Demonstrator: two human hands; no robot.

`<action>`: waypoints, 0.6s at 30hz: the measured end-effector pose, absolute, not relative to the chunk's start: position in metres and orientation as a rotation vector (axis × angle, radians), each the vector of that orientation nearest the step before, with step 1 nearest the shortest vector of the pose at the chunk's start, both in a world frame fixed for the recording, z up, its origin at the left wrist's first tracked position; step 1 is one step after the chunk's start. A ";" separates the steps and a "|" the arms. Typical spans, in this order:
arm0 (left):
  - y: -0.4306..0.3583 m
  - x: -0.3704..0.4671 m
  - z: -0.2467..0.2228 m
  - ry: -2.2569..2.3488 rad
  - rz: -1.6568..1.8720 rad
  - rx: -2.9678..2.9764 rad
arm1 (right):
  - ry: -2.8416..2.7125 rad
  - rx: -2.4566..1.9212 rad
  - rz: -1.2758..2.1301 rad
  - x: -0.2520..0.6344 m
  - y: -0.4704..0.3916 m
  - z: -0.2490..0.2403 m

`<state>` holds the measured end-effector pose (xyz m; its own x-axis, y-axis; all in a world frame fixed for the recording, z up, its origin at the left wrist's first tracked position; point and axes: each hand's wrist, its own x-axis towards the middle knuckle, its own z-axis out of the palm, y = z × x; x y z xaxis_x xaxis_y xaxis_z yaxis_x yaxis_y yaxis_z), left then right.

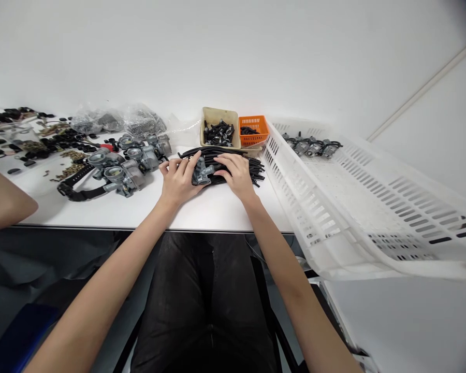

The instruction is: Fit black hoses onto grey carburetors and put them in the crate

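A grey metal carburetor point(202, 173) is held low over the front of the table, in front of a pile of black rubber hoses point(256, 169). My left hand point(179, 179) wraps round its left side, with the fingers over the top. From the right, my right hand point(236, 175) reaches to the carburetor with thumb and fingers bent together at its side. Whatever lies between those fingertips is too small and covered to make out. More carburetors point(125, 175) stand in a group left of my left hand, beside a black-strapped watch point(81, 194).
Behind the hoses are a cream bin point(218, 111) of black fittings and an orange basket point(261, 124). A large white crate point(318, 207) with several carburetors stands at the right. Brass parts point(72, 168) and bags point(140, 119) lie left. Another person's arm point(8, 199) enters at the left edge.
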<state>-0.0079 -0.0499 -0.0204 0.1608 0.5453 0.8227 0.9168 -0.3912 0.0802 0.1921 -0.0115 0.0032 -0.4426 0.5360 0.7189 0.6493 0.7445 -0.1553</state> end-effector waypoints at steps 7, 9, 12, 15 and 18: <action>-0.051 -0.007 -0.021 -1.451 -1.083 -2.033 | -2.132 -0.888 -0.191 0.194 -0.011 0.005; -0.051 -0.007 -0.021 -1.458 -1.090 -2.035 | -2.113 -0.899 -0.178 0.194 -0.011 0.004; -0.050 -0.007 -0.021 -1.461 -1.098 -2.027 | -2.034 -0.868 -0.108 0.192 -0.013 0.002; -0.050 -0.007 -0.021 -1.461 -1.099 -2.034 | -1.952 -0.851 -0.018 0.190 -0.016 0.002; -0.051 -0.006 -0.022 -1.443 -1.083 -2.055 | -1.881 -0.849 0.071 0.187 -0.016 0.002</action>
<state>-0.0061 -0.0506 -0.0219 0.1652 0.6041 0.7796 0.9174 -0.3843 0.1034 0.1875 -0.0163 0.0019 -0.2248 0.5826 0.7811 0.5223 0.7488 -0.4082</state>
